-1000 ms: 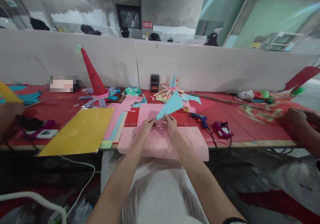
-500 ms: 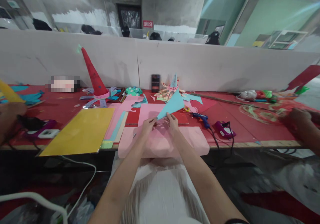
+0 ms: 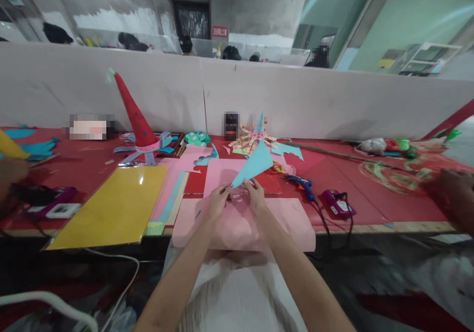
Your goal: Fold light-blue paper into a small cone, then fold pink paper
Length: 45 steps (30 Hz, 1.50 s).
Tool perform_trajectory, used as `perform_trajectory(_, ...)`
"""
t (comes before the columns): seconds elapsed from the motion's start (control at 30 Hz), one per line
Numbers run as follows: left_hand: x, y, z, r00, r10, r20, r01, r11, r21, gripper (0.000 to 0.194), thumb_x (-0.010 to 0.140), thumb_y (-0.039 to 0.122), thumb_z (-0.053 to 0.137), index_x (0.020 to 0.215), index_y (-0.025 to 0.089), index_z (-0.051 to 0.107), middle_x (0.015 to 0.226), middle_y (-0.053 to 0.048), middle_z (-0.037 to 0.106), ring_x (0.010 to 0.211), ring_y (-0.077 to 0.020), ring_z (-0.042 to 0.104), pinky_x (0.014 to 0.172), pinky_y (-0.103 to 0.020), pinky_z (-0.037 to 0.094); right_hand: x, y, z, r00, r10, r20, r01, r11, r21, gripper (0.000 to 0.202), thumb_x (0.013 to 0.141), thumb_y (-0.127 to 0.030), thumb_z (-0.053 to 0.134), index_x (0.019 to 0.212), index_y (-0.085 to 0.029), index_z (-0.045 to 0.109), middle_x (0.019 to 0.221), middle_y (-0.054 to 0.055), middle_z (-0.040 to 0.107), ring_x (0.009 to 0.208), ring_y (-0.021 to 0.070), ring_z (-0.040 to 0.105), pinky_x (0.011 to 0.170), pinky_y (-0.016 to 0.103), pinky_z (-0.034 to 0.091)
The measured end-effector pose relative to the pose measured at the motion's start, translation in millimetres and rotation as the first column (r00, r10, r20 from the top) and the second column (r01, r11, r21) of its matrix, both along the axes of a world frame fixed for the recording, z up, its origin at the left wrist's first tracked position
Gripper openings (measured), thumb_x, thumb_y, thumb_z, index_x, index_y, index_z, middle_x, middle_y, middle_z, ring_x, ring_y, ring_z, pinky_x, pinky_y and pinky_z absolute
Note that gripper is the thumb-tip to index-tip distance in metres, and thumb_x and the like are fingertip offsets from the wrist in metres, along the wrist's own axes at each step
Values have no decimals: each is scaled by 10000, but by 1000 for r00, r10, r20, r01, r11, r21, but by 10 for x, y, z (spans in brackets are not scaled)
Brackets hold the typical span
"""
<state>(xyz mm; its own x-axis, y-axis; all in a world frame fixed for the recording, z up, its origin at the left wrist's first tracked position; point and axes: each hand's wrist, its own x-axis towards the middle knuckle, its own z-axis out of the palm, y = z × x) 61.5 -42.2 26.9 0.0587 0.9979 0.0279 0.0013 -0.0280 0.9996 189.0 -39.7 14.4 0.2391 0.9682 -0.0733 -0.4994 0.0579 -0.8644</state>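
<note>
A light blue paper cone (image 3: 256,163) is held above the pink sheets, its narrow end pointing down to the left. My left hand (image 3: 220,199) pinches that tip. Along the cone's lower edge, the fingers of my right hand (image 3: 255,194) are closed on the paper. Beneath both hands lies a large pink sheet (image 3: 281,223), curling over the table's front edge. A small blue cone (image 3: 259,124) with a ring of paper strips stands behind. To the right rests a blue glue gun (image 3: 302,186).
A yellow sheet (image 3: 114,203) overhangs the front edge at left, with a red cone hat (image 3: 136,112) behind it. A purple box with a cord (image 3: 337,204) sits right of the glue gun. Other people's hands (image 3: 457,194) show at both sides; a white partition (image 3: 159,85) runs behind.
My view has tipped slightly, so the table sits a little lower. Both hands keep hold of the blue cone, with hardly any shift in its pose.
</note>
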Motion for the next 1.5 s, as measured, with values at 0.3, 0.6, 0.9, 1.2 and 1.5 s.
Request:
perform_trajectory(0.3,23,66,-13,1000,23,-8,-23,1000,10,252,677,314,552,816,124,641,455,13,528,425,-109,480,402,-205,333,31,46,-53,997,43,63,-43,999,6,413,570,-374,706,900,-155,588,729,43,659,632,151,627,476,209,478)
perform_trajectory(0.6,36,94,-16,1000,10,-3,-9,999,42,252,692,317,541,819,127,647,438,25,501,405,-96,456,400,-198,337,31,42,-18,997,43,65,-44,999,5,342,574,-395,705,791,-144,622,672,46,653,605,147,620,446,194,463)
perform_trajectory(0.9,39,91,-30,1000,2,-9,-1,997,77,246,693,317,554,819,128,650,450,24,503,419,-88,462,395,-181,335,44,26,2,997,41,66,-43,999,32,295,568,-364,714,743,-151,610,654,20,635,604,127,608,474,188,469)
perform_trajectory(1.2,39,85,5,1000,10,-21,-9,999,50,229,697,283,546,834,128,645,443,34,503,409,-82,463,385,-177,323,48,28,5,996,52,68,-54,998,17,328,552,-363,723,786,-161,611,674,12,627,629,125,606,482,184,465)
perform_trajectory(1.5,37,56,29,998,8,-61,-3,997,81,221,708,286,532,819,130,643,460,25,517,432,-85,472,398,-177,337,61,34,-21,988,65,137,-70,997,32,352,563,-387,701,817,-162,609,745,29,635,681,144,610,507,210,480)
